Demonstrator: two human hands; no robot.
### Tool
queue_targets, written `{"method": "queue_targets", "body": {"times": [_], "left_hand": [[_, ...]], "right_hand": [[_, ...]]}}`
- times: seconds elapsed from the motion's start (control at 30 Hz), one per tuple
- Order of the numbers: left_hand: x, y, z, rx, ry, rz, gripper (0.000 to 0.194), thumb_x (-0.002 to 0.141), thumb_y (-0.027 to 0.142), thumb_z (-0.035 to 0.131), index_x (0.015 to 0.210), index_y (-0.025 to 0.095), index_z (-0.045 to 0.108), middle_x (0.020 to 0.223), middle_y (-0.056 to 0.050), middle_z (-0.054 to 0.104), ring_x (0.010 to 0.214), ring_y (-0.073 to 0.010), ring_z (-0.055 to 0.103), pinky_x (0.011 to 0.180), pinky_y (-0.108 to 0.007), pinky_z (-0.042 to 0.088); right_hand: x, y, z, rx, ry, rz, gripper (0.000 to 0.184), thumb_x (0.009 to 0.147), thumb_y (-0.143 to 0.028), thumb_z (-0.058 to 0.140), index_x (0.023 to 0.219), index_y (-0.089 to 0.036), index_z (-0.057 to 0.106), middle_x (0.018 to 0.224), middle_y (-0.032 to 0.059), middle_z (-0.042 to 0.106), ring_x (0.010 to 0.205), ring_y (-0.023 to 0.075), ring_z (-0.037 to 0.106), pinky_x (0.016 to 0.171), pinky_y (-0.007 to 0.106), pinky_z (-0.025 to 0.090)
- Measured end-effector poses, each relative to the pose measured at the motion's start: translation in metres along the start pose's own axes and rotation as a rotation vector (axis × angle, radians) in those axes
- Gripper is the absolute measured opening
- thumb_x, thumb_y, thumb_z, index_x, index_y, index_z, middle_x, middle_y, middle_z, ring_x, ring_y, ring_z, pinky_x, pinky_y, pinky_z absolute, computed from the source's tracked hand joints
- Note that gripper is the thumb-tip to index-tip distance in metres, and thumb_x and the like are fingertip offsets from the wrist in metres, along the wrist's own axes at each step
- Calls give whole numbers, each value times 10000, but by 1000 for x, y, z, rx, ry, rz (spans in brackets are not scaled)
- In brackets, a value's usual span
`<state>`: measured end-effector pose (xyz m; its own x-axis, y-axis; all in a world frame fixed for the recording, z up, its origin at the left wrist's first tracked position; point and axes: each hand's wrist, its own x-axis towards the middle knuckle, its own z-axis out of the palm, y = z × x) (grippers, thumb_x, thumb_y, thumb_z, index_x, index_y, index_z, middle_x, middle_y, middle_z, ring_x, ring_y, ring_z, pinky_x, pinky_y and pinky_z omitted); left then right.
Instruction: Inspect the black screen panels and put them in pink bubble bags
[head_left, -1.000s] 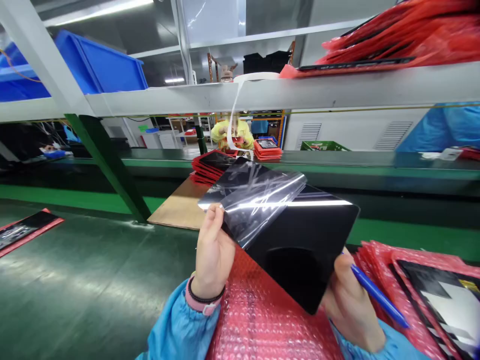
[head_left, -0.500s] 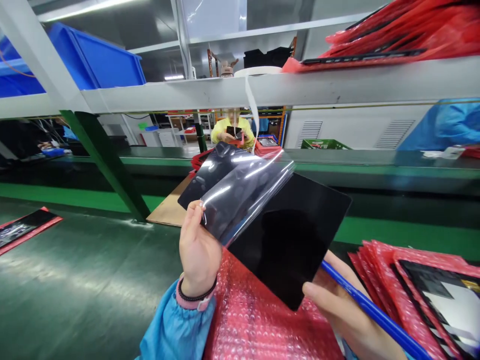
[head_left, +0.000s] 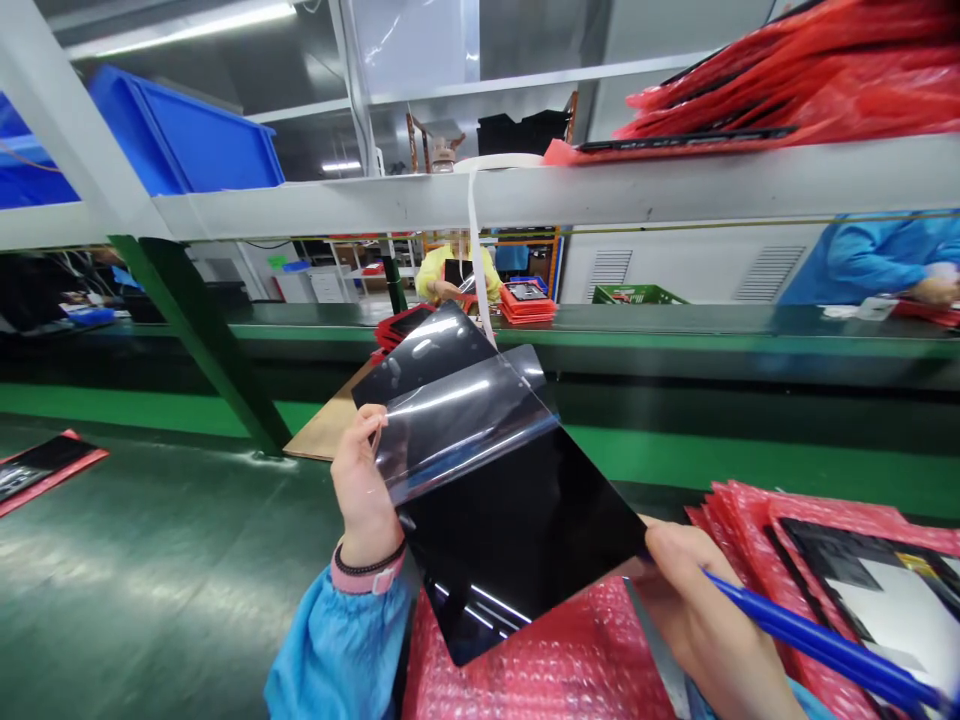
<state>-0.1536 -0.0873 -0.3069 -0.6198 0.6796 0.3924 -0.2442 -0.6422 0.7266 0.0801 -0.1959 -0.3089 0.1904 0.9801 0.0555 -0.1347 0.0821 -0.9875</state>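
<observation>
A glossy black screen panel [head_left: 517, 540] is held tilted in front of me, with a clear protective film [head_left: 457, 425] curled back over its upper part. My left hand [head_left: 365, 480] pinches the film's left edge. At the panel's right corner, my right hand [head_left: 694, 600] grips it between thumb and fingers. A blue pen-like rod [head_left: 817, 640] also lies in the right hand, pointing to the lower right. Under the panel is red bubble wrap [head_left: 540, 660]. Another part of the panel or film [head_left: 435, 345] shows dark with bubble marks behind the curl.
Red bubble-wrapped panels [head_left: 742, 530] are stacked on the right. Another panel [head_left: 45, 465] lies at far left beside a green post [head_left: 202, 340]. Overhead runs a white shelf [head_left: 375, 200] with a blue bin [head_left: 187, 135] and red bags [head_left: 795, 70]. Co-workers sit across the bench.
The panel has turned clockwise, its lower corner swinging left and down. The film's curl has shifted left along with my left hand. My right hand still grips the panel.
</observation>
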Motion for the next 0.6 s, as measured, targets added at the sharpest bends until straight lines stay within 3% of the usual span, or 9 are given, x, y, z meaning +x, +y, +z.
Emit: {"method": "queue_targets", "body": {"times": [0.13,0.37,0.5,0.6], "left_hand": [[1,2,-1,-13,-71,-66,75,612,232,593,554,186,582,678,18,554,704,-129,507,651,-219,419],[-13,16,4,28,-160,-105,129,682,197,572,555,178,558,606,19,492,564,-102,428,531,-209,367],[-29,24,7,-54,-294,-226,221,744,329,524,619,171,616,700,-37,593,726,-170,548,660,-247,437],[-38,28,8,-55,-370,-189,310,784,364,468,697,154,678,835,-78,662,852,-221,584,781,-288,444]], "right_hand": [[0,12,-7,-97,102,-5,391,626,-629,704,708,-250,749,805,54,713,839,284,644,777,385,519],[1,11,-15,-179,42,11,406,628,-616,706,747,-231,745,875,78,706,905,288,634,848,397,505],[5,10,-10,-202,124,-54,384,669,-577,697,848,-242,750,964,72,706,1016,308,611,909,410,486],[3,-3,1,-200,56,-161,295,738,-496,675,876,-247,753,945,54,724,944,292,648,833,368,530]]}}
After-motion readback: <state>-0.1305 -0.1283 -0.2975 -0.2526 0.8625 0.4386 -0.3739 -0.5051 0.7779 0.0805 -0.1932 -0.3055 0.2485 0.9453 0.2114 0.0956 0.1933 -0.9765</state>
